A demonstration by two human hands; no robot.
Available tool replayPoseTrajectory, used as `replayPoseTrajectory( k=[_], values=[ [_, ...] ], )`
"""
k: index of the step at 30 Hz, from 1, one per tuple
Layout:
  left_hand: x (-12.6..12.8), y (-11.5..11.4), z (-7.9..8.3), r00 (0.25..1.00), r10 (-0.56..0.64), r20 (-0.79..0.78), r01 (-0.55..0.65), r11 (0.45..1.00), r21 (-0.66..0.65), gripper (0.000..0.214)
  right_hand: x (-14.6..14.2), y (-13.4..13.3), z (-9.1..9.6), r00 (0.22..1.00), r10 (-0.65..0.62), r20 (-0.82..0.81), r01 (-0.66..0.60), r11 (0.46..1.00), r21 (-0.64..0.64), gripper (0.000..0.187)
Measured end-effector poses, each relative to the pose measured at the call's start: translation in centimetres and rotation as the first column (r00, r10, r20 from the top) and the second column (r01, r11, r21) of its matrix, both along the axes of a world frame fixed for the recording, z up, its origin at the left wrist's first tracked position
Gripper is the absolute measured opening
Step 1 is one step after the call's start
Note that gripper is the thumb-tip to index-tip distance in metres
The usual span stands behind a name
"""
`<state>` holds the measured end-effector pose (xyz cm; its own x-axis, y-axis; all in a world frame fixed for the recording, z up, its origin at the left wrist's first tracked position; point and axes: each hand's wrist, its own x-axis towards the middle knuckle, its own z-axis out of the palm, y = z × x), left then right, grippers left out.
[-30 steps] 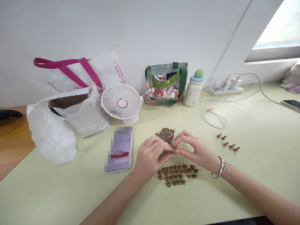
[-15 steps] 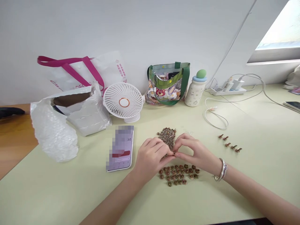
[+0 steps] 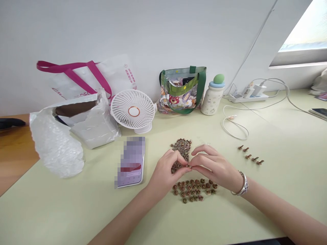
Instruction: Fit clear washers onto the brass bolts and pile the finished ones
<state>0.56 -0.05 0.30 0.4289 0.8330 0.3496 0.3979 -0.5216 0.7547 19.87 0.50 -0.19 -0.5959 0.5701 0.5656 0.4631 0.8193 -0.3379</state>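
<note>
My left hand (image 3: 166,172) and my right hand (image 3: 216,167) meet fingertip to fingertip over the pale green table (image 3: 76,204). Both pinch one small brown metal piece (image 3: 189,166) between them. Just behind the fingers lies a heap of the same brown pieces (image 3: 182,146). In front of the hands, several round brown pieces (image 3: 194,190) lie spread in rows. A short row of several small bolt-like pieces (image 3: 250,156) lies to the right. A silver bangle (image 3: 242,183) sits on my right wrist.
A phone (image 3: 130,161) lies face up left of my hands. Behind stand a white desk fan (image 3: 133,110), a bubble-wrap package (image 3: 58,143), a white bag with pink handles (image 3: 87,80), a green clear tote (image 3: 182,90), a small bottle (image 3: 213,97), and a power strip (image 3: 249,97) with a white cable (image 3: 235,126).
Both hands stay pinched together at the same spot. The fingers shifted slightly, the left hand curling in closer. The view swayed a little.
</note>
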Motion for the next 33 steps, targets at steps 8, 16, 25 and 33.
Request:
replayPoseTrajectory(
  k=[8, 16, 25, 33],
  values=[
    [-0.08, 0.06, -0.28, 0.999, 0.026, -0.033, -0.022, 0.993, 0.116, 0.01, 0.1, 0.1, 0.29, 1.0, 0.001, 0.008, 0.0, 0.987, -0.163, 0.015],
    [-0.24, 0.16, -0.4, 0.994, 0.012, -0.113, 0.024, 0.952, 0.306, 0.01, 0.01, 0.04, 0.54, 1.0, 0.008, -0.022, -0.015, 0.948, -0.318, 0.012],
    [-0.09, 0.16, -0.3, 0.991, -0.016, -0.134, 0.06, 0.943, 0.328, 0.013, -0.08, -0.11, 0.79, 0.999, -0.023, -0.03, 0.005, 0.879, -0.477, 0.008],
    [-0.16, 0.25, -0.41, 0.989, -0.013, -0.145, 0.057, 0.95, 0.307, 0.012, 0.06, -0.09, 0.76, 0.998, -0.012, -0.066, -0.022, 0.876, -0.482, 0.004]
  ],
)
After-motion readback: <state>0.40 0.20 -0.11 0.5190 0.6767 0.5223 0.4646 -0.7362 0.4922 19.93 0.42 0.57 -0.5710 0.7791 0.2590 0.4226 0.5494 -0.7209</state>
